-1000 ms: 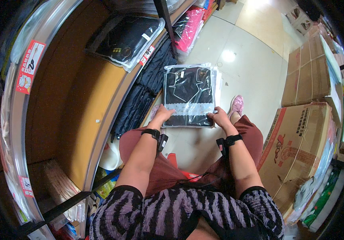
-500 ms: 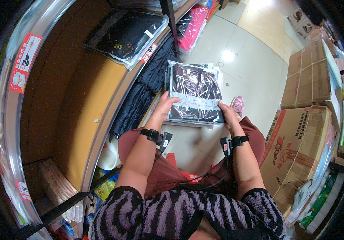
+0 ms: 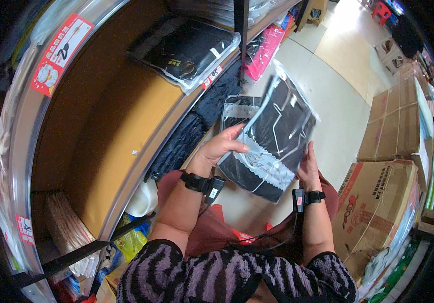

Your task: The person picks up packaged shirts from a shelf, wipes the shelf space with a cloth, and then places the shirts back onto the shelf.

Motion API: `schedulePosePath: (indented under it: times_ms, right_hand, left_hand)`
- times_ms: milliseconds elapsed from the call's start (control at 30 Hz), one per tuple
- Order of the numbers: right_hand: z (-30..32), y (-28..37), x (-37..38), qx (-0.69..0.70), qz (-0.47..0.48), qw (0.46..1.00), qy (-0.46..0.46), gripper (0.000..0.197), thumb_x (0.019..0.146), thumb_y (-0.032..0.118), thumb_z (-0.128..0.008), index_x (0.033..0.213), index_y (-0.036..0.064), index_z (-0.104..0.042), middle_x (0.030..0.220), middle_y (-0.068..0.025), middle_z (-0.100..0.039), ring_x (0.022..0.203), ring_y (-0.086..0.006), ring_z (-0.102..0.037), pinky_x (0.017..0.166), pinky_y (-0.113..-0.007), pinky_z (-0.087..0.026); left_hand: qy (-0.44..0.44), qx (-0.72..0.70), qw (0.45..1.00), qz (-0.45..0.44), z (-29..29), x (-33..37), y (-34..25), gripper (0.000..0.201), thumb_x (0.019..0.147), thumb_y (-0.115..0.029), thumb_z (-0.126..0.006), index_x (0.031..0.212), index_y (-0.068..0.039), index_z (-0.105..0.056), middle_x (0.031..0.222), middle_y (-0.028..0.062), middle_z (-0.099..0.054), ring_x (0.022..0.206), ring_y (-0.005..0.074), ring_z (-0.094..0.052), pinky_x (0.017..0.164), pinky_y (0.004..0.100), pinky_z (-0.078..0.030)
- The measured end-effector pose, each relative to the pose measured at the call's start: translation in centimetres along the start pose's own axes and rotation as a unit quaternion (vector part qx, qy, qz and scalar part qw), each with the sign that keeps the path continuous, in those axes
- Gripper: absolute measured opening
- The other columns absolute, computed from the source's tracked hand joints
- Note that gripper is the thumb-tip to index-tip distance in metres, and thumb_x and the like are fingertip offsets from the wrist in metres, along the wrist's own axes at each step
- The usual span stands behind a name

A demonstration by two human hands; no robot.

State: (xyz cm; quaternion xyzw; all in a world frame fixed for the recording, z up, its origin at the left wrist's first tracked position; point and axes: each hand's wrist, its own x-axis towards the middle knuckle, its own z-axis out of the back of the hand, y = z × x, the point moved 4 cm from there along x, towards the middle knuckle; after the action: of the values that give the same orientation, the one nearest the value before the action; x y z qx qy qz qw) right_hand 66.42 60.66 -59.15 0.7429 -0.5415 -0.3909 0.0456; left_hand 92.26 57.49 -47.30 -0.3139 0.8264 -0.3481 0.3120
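Note:
A flat packet of dark folded clothing (image 3: 287,121) in clear plastic, with a pale lace-patterned band across it, is tilted in front of me. My left hand (image 3: 222,147) grips its left edge, thumb on top and fingers underneath. On the lower right edge, my right hand (image 3: 308,164) is closed around the packet, some fingers hidden behind it. Partly covered by this packet, a similar dark packet (image 3: 240,105) with a pale band shows beyond my left hand; what it rests on is hidden.
At the left, a brown shelf (image 3: 126,126) bears a large black bagged garment (image 3: 189,50). Dark folded cloth (image 3: 176,144) fills the level below. Cardboard boxes (image 3: 378,197) stand stacked on the right. A pink packet (image 3: 265,53) lies farther along the shelving, beside the tiled floor (image 3: 340,101).
The top packet has been lifted and turned clockwise, its far end swinging right, away from the similar packet below. Both hands stay on it, and the view has shifted slightly.

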Motion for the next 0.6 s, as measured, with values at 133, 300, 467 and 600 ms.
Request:
schedulePosePath:
  times_ms: [133, 300, 467, 600]
  right_hand:
    - [-1.8, 1.4, -1.4, 0.020, 0.004, 1.000, 0.012, 0.035, 0.081, 0.022, -0.057, 0.109, 0.0021, -0.049, 0.103, -0.0114, -0.057, 0.089, -0.0234, -0.058, 0.080, -0.037, -0.047]
    - [-3.3, 2.6, -2.7, 0.013, 0.058, 0.997, 0.055, 0.038, 0.084, 0.023, -0.051, 0.113, -0.0014, -0.046, 0.109, -0.0147, -0.054, 0.095, -0.0259, -0.055, 0.084, -0.039, -0.045]
    - [-4.1, 5.2, -4.3, 0.000, 0.141, 0.989, 0.052, 0.041, 0.086, 0.027, -0.049, 0.116, -0.0006, -0.045, 0.112, -0.0132, -0.053, 0.098, -0.0250, -0.054, 0.086, -0.038, -0.043]
    - [-6.7, 7.4, -5.5, 0.052, 0.199, 0.978, 0.041, 0.038, 0.087, 0.027, -0.047, 0.114, 0.0006, -0.046, 0.111, -0.0121, -0.054, 0.098, -0.0247, -0.054, 0.087, -0.039, -0.042]
  left_hand:
    - [-0.046, 0.072, 0.996, -0.035, 1.0, 0.5, 0.3, 0.046, 0.067, 0.000, -0.057, 0.112, 0.001, -0.046, 0.099, 0.0044, -0.057, 0.087, 0.0113, -0.054, 0.079, 0.0227, -0.041]
    - [-0.095, 0.203, 0.975, -0.003, 2.2, 0.9, 1.2, 0.041, 0.072, -0.006, -0.057, 0.110, 0.002, -0.045, 0.097, 0.0051, -0.055, 0.087, 0.0116, -0.051, 0.079, 0.0232, -0.040]
    - [-0.115, 0.226, 0.963, -0.093, 3.0, 1.5, 1.6, 0.062, 0.069, -0.024, -0.068, 0.118, 0.001, -0.039, 0.113, 0.0161, -0.048, 0.105, 0.0205, -0.046, 0.090, 0.0293, -0.035]
    - [-0.252, 0.290, 0.914, -0.127, 4.0, 1.0, 0.7, 0.076, 0.067, -0.026, -0.071, 0.124, 0.002, -0.030, 0.121, 0.0207, -0.040, 0.113, 0.0265, -0.039, 0.095, 0.0350, -0.031]
